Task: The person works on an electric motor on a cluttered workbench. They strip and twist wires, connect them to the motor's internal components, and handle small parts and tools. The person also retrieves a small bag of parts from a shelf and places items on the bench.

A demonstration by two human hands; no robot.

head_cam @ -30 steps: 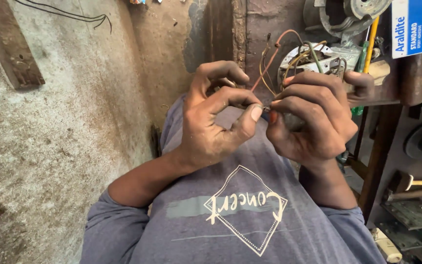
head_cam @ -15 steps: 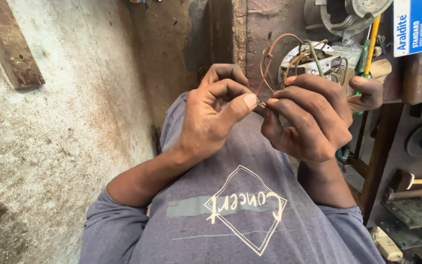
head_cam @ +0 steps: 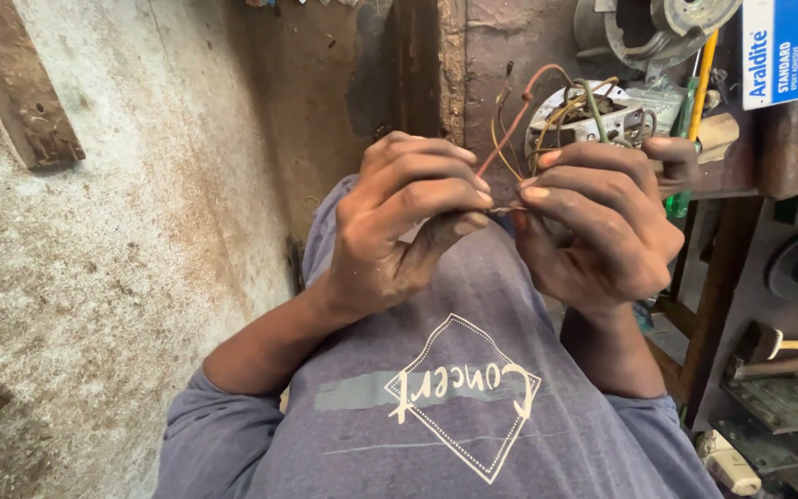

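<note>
**Two hands pinch thin wire ends in front of a grey shirt**

Taking the wire ends as the landmark: far to their left runs a rough, pitted concrete floor, stained brown, with a flat wooden strip lying on it near the top corner; that side is broad and open.

Just left of the wire ends, the left hand is curled tight, thumb and forefinger pressed together on the thin strands. Just right of them, the right hand is likewise closed, its fingertips nipping the same strands, so the two hands nearly touch. Below the wire ends lies the soft grey shirt with a pale diamond print.

From the pinch, thin red and yellow leads arc upward to a round metal motor part above and right. Further right, a yellow-and-green screwdriver stands by a crowded, rusty shelf, leaving little room.
</note>
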